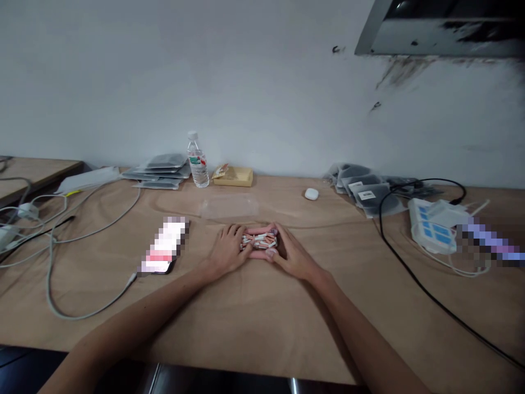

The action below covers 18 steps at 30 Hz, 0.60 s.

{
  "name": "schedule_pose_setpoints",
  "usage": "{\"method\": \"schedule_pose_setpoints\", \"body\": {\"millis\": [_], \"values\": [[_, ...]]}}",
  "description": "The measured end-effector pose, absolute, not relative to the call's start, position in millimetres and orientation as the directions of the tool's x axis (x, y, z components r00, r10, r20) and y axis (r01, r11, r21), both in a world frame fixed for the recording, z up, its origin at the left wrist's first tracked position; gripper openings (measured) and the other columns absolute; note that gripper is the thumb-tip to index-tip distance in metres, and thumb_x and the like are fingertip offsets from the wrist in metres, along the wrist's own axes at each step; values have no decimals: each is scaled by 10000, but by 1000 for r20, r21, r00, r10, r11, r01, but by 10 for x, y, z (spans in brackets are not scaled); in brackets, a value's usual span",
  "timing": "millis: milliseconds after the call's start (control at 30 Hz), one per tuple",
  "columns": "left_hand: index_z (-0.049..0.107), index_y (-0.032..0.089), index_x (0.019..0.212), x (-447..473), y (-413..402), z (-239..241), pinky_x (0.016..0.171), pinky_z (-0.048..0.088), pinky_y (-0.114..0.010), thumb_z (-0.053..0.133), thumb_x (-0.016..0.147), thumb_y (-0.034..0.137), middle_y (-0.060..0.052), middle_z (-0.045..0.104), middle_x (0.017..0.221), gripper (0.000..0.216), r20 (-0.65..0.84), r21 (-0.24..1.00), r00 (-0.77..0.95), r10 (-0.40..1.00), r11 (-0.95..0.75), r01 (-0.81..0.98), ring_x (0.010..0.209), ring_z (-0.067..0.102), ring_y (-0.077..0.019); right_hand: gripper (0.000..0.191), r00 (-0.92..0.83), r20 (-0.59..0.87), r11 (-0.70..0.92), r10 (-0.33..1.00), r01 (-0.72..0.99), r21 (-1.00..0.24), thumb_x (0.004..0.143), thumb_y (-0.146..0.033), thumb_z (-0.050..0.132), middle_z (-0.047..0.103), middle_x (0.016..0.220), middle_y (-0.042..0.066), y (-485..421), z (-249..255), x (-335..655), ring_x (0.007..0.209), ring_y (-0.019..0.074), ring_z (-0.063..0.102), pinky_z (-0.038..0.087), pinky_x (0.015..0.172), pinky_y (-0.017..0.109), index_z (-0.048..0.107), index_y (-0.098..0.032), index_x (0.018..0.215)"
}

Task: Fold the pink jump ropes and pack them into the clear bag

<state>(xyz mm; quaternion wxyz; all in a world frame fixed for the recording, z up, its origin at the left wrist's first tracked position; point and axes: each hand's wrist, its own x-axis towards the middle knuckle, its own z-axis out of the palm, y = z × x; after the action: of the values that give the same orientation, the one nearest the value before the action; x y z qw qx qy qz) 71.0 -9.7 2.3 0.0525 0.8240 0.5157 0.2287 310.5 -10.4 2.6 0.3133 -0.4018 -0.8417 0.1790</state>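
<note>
Both my hands rest on the brown table (254, 306) and cup a small heap of white and orange pieces (259, 240) between them. My left hand (227, 250) curls round the heap's left side, fingers bent against it. My right hand (289, 253) closes round the right side, its forefinger stretched along the far edge of the heap and its thumb along the near edge. The pieces are too small to name.
A phone (164, 246) on a white cable lies left of my hands. A clear plastic lid or tray (229, 207), a water bottle (198, 160), a yellow box (233, 176), grey pouches (162, 169), a white earbud case (311, 193), a power strip (432, 230) and a black cable (414, 282) surround the spot.
</note>
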Motion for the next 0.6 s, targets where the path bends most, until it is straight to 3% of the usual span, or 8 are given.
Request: {"method": "schedule_pose_setpoints", "body": {"millis": [233, 433, 600], "values": [[566, 183, 1255, 702, -70, 18, 1035, 443, -460, 477, 1005, 421, -118, 623, 1278, 357, 349, 330, 373, 860, -485, 810, 1201, 543, -290, 668, -477, 385, 612, 790, 578, -540, 961, -447, 567, 410, 1573, 169, -78, -73, 3137, 1457, 328, 385, 351, 1179, 557, 334, -208, 1540], [575, 169, 1257, 698, -74, 12, 1043, 442, -486, 476, 1001, 431, -129, 623, 1270, 379, 355, 339, 372, 858, -489, 804, 1203, 538, -303, 715, -461, 385, 601, 799, 599, -530, 927, -468, 602, 447, 1548, 177, -31, -142, 3177, 1421, 342, 431, 377, 1153, 563, 351, -201, 1541], [526, 168, 1348, 668, -37, 3, 1090, 412, -477, 498, 977, 431, -129, 574, 1362, 455, 370, 360, 458, 808, -579, 731, 1264, 500, -303, 616, -474, 374, 603, 797, 635, -482, 949, -480, 561, 519, 1484, 174, -38, -67, 3146, 1359, 353, 482, 399, 1116, 562, 430, -193, 1479]]}}
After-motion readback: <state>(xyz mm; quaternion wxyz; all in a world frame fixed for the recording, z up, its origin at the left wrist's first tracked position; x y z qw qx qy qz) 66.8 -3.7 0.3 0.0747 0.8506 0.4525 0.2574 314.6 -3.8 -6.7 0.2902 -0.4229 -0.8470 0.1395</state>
